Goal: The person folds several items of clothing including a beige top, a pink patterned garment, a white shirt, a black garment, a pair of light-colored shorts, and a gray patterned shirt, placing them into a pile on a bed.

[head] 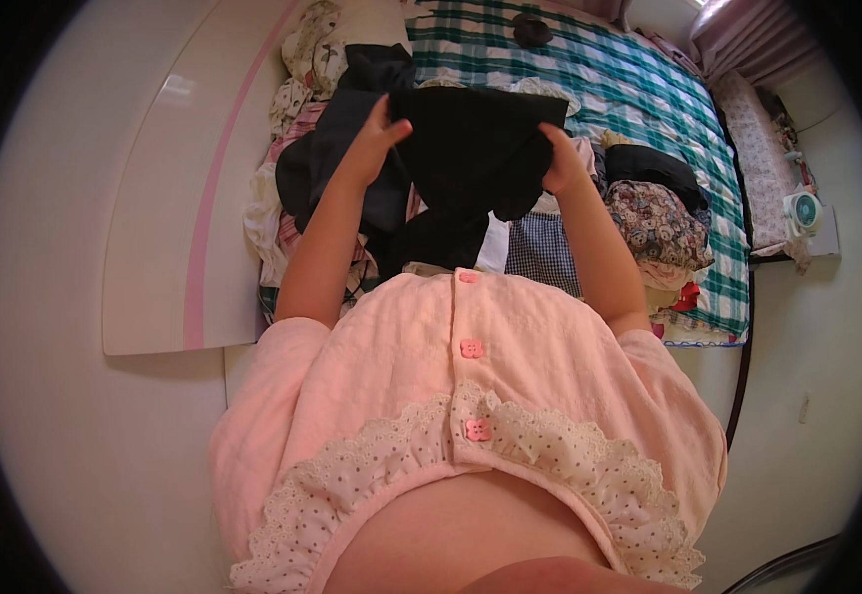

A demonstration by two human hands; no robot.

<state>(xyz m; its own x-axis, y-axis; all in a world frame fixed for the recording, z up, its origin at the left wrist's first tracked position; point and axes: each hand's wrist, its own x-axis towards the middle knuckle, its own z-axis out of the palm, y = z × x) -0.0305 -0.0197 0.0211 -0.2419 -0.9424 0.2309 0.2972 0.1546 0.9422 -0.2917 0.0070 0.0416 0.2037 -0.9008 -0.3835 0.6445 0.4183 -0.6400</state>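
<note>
Stretched between my two hands is a black cloth garment (475,141), its wide top edge held up and its lower part hanging in folds. My left hand (375,148) grips its left side, thumb over the cloth. At the opposite side, my right hand (564,160) pinches the edge near the upper corner. A dark navy garment (320,141) lies behind and left of my left hand. Below the black cloth, a blue-and-white checked fabric (542,249) shows beside a white cloth (492,249). What lies directly behind the held garment is hidden.
A bed with a green-and-white plaid cover (639,96) spreads ahead. Folded clothes, including a bear-print fabric (654,226), are piled at right. A white headboard panel (164,223) stands at left. A small fan (803,211) sits far right. A dark round item (532,31) lies farther back.
</note>
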